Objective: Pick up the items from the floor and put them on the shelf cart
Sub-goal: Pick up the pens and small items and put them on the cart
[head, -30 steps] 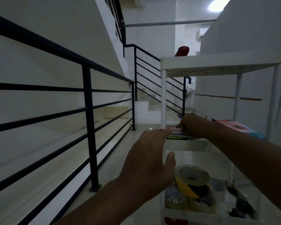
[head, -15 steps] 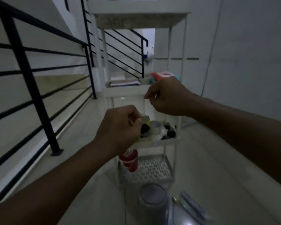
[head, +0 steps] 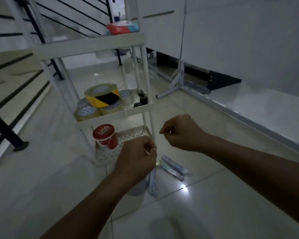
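Note:
The white shelf cart stands on the tiled floor ahead of me. Its middle tier holds a yellow-and-black tape roll and several clear tape rolls. A red cup stands on the bottom tier. On the floor by the cart's foot lie packaged toothbrushes and a clear slim pack, beside a grey round lid partly hidden by my left wrist. My left hand hovers above these items with fingers curled and empty. My right hand is loosely closed near the cart's front right post, holding nothing.
A black stair railing runs along the left. A red and blue pack lies on the cart's upper tier. A white wall and low metal frame stand on the right. Bare glossy tiles spread in front.
My view has dropped from the cart's upper tiers to the floor. Both hands came away from the shelf and lowered toward the items by the cart's foot.

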`<state>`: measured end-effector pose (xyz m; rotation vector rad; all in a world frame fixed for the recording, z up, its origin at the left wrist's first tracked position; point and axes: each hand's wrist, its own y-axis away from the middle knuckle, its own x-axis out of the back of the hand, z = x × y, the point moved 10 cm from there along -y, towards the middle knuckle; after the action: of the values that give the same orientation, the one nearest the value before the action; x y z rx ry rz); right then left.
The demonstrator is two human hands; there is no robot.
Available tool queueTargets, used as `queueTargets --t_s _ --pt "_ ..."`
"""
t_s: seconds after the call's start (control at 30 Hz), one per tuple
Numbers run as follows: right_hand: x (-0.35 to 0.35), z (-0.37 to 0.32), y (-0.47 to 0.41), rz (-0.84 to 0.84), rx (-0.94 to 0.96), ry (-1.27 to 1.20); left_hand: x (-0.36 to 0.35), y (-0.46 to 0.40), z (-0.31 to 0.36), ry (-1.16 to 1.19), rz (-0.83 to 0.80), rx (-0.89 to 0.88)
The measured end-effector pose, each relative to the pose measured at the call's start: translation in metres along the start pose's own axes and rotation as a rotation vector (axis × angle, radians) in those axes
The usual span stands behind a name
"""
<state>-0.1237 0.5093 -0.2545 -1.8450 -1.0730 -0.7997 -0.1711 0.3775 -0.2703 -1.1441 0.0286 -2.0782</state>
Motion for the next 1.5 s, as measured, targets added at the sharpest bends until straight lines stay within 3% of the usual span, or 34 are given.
queueTargets --t_s 0.17,0.3,0.4,0.8,1.07,1.3,1.5 --pt "-0.056 0.046 0.025 -0.116 -0.107 0.004 -0.065 0.017 -0.044 -0.031 -0.106 0.174" --pt "-0.096 0.081 0.038 -0.183 -0.202 0.043 -0.117 0.034 -0.087 -0.221 -0.269 0.359" --pt "-0.123 0.111 0.048 -0.260 -0.304 0.088 -0.148 0.043 -0.101 -0.386 -0.360 0.359" --pt "-0.173 0.169 0.063 -0.308 -0.412 0.201 -0.178 0.031 -0.132 -0.579 -0.326 0.401" --pt "-0.187 0.170 0.071 -0.394 -0.400 0.203 -0.188 0.040 -0.142 -0.489 -0.317 0.453" --pt "-0.170 0.156 0.076 -0.300 -0.377 0.210 -0.185 0.048 -0.138 -0.320 -0.346 0.447" --pt "-0.135 0.129 0.080 -0.196 -0.382 0.160 -0.152 0.057 -0.103 -0.278 -0.261 0.390"
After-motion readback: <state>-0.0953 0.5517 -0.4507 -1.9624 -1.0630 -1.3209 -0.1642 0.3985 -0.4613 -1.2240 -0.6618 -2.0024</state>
